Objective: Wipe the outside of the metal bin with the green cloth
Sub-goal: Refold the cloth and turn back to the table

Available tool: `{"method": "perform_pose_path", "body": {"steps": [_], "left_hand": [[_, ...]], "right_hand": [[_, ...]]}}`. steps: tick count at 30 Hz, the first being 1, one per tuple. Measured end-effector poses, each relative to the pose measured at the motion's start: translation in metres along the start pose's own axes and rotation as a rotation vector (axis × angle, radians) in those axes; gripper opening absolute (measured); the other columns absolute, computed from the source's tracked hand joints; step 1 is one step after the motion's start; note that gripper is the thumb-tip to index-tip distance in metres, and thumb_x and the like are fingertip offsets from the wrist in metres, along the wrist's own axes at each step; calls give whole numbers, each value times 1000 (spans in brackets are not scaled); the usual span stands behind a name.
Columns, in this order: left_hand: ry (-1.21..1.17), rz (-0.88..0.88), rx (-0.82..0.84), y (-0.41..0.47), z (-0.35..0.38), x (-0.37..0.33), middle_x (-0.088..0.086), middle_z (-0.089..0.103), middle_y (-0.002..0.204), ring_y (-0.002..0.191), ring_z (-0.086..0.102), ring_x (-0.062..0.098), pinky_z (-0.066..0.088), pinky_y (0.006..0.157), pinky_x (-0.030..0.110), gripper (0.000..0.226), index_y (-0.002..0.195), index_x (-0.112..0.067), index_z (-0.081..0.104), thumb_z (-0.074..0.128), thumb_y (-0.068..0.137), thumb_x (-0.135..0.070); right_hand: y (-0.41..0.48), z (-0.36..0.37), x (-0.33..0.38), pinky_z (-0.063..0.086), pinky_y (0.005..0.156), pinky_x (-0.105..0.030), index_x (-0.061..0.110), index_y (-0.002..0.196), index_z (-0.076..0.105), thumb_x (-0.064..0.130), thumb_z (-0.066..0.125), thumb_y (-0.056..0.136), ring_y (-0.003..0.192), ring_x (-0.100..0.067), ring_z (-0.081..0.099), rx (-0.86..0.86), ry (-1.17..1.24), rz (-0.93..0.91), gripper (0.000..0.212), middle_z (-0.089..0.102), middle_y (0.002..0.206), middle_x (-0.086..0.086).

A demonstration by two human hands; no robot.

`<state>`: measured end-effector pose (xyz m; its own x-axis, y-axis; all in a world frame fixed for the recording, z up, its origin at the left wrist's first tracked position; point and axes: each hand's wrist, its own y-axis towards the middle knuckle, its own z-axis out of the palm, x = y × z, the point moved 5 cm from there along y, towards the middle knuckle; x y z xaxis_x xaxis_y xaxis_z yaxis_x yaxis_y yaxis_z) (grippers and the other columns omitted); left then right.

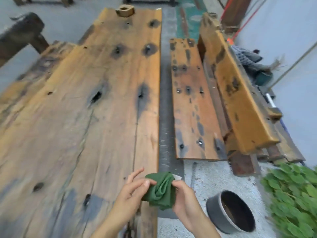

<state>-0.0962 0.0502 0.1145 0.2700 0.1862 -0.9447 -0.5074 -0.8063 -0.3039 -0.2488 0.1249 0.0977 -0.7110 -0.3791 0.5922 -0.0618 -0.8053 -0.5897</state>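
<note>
Metal bin (230,211) sits on the concrete floor lower right, just beside leafy plants (295,194), untouched. Left hand (132,189) and right hand (184,196) both pinch the bunched green cloth (160,191) above the plank table (85,117) edge. Wiping not started, judging by this; whole outside left.

Both hands (154,193) gripping green cloth (160,191), metal bin (230,210) on floor

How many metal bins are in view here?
1. The metal bin sits on the concrete floor, right of the hands, left hand and right hand, holding the green cloth. Others may be out of frame.
</note>
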Motion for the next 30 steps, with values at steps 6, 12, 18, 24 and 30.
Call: {"method": "perform_pose_path", "body": {"steps": [6,12,18,24,30], "left_hand": [[-180,-197,-182,21,-80,81,-3,78,91,78,71,12,56,63,27,40,98,-1,58,85,69,1],[17,-283,-210,42,-120,146,7,72,100,88,69,24,56,69,23,39,95,-13,67,80,71,16],[285,-218,-143,40,-131,173,3,54,128,127,52,22,44,111,41,46,102,-21,68,84,70,9],[516,-118,-147,40,-126,173,1,48,132,122,54,25,44,101,36,44,99,-25,67,89,68,-2],[840,71,-220,39,-89,131,14,59,138,124,56,40,47,98,53,24,113,-14,75,74,90,-20]], "right_hand": [[81,51,-59,56,92,-46,1,111,72,30,69,92,102,-32,71,-117,-259,113,34,74,108,-19],[134,30,-112,59,82,-47,14,105,70,0,64,82,88,-30,74,-442,-755,139,28,77,89,-8],[139,22,-135,56,77,-25,34,87,70,64,68,73,77,6,68,-500,-1015,149,34,74,78,21],[131,43,-144,53,73,-21,31,85,60,37,77,80,73,-3,67,-489,-1081,169,18,71,73,9],[95,9,-124,45,79,-5,21,101,74,4,48,85,85,-6,64,-604,-1002,111,35,73,89,8]]}}
